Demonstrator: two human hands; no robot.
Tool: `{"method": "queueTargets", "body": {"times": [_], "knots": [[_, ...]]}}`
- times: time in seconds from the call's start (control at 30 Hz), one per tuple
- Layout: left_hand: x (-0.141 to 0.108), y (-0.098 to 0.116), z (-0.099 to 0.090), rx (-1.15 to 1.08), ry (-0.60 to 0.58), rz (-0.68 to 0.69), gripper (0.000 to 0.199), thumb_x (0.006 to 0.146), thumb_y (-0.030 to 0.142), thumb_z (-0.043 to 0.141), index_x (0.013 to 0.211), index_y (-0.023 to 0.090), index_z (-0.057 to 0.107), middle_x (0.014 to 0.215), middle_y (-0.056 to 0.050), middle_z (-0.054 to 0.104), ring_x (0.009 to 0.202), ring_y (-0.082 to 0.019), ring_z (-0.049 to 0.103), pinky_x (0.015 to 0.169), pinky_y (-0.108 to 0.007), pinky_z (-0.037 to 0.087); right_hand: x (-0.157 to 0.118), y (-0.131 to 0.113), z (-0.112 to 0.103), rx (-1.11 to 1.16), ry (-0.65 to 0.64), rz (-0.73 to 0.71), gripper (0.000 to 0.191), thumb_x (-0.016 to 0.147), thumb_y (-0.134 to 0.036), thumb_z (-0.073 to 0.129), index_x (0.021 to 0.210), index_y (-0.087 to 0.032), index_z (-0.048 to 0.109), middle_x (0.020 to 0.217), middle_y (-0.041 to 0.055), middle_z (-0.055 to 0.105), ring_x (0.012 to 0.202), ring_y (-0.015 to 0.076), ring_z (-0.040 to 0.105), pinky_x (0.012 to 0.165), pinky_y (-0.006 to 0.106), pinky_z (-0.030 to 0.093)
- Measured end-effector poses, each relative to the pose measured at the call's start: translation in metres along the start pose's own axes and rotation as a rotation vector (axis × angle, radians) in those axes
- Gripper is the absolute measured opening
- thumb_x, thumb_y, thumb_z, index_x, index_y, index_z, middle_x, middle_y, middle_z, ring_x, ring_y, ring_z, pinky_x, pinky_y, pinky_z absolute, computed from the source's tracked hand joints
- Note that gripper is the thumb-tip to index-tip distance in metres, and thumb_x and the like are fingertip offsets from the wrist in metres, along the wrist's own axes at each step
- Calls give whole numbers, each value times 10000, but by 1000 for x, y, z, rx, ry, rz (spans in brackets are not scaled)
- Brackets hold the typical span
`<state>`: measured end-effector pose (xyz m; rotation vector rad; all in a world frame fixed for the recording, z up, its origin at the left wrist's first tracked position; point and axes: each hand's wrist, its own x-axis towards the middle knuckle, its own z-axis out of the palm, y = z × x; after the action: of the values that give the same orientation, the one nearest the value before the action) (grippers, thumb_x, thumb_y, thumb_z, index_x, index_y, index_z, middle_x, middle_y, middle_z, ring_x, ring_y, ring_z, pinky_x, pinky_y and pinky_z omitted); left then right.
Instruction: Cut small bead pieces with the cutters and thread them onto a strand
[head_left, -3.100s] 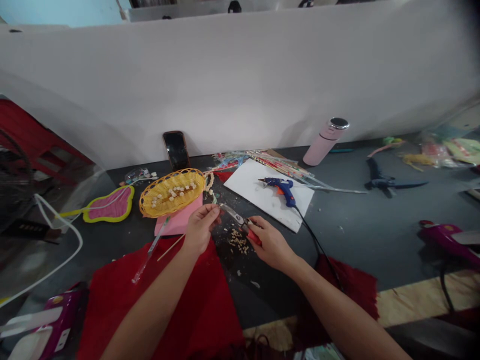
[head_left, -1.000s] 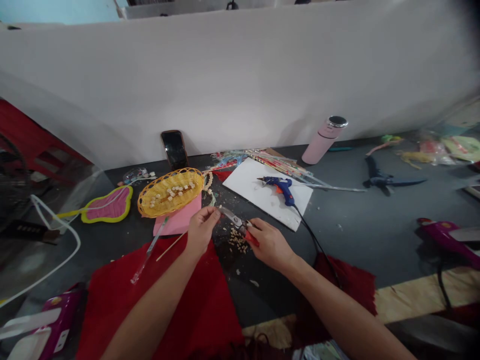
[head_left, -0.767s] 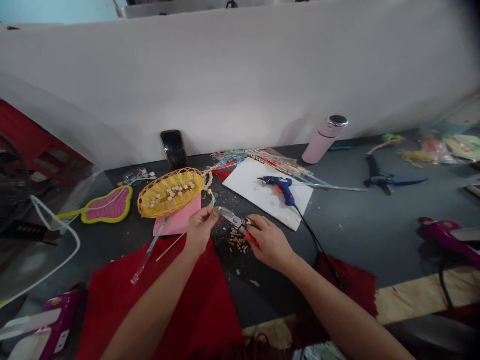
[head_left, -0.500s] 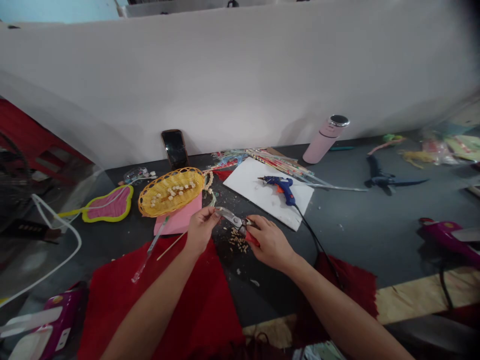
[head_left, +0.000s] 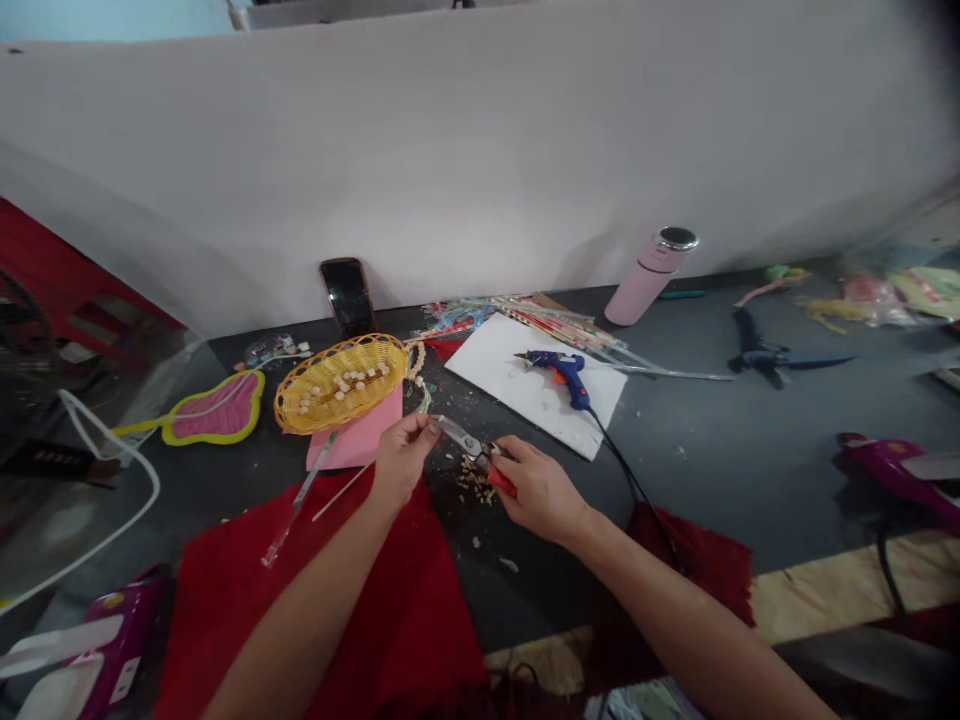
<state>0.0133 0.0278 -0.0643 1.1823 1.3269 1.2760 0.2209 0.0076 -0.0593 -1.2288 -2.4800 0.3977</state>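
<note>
My right hand [head_left: 536, 490] is closed round the red handles of a pair of shears [head_left: 457, 434], whose metal blades point left toward my other hand. Pinched fingers of my left hand [head_left: 401, 455] are at the blade tips. A thin wooden stick [head_left: 341, 493] runs out from under that hand to the lower left; its other end is hidden by the fingers. Small cut wooden pieces [head_left: 474, 482] lie heaped below the shears. A yellow woven basket [head_left: 341, 405] with pale beads or pieces in it stands beyond my left hand, partly over a pink sheet [head_left: 360, 440].
A blue glue gun [head_left: 562, 370] rests on a white board [head_left: 517, 400], its cord trailing toward me. A pink bottle [head_left: 651, 280] and a phone [head_left: 347, 297] stand near the wall. Red cloth [head_left: 405, 600] lies under my left forearm. Wrapped sticks [head_left: 555, 325] lie behind the board.
My right hand has drawn in slightly on the shears' handles. My left hand stays almost where it was, and the whole view has shifted a little.
</note>
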Motion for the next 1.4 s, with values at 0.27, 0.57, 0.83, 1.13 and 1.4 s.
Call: {"method": "queueTargets", "body": {"times": [0.27,0.57,0.83,1.13,1.4], "knots": [[-2,5,5,-67,24,-20,203,720,359,664,736,157,651,625,9,575,605,-123,478,604,-223,360,0,0,2,8,7,23,127,782,-144,505,885,-191,561,1016,76,541,885,175,545,795,266,469],[1,0,1,-120,-17,-11,136,703,283,670,714,147,663,619,6,580,603,-118,484,603,-224,369,3,-1,-3,-66,14,11,194,810,-190,525,992,-210,586,1261,95,466,1062,247,476,855,376,437],[2,1,0,-104,-51,-33,113,684,259,673,716,151,674,616,7,583,594,-118,485,593,-222,372,2,0,-5,-29,10,-9,182,811,-205,535,978,-210,606,1240,97,487,1056,242,486,887,383,435],[0,-3,3,-86,-30,1,112,724,256,640,747,151,673,634,11,586,608,-119,487,610,-227,367,1,0,-1,20,12,-30,128,786,-160,517,887,-191,588,1112,102,538,992,216,523,857,326,461],[-5,2,10,-103,17,8,126,735,280,635,724,156,658,615,15,571,606,-120,479,612,-227,358,0,0,3,-44,4,9,132,773,-147,508,874,-190,581,1076,89,534,938,198,521,834,299,447]]}}
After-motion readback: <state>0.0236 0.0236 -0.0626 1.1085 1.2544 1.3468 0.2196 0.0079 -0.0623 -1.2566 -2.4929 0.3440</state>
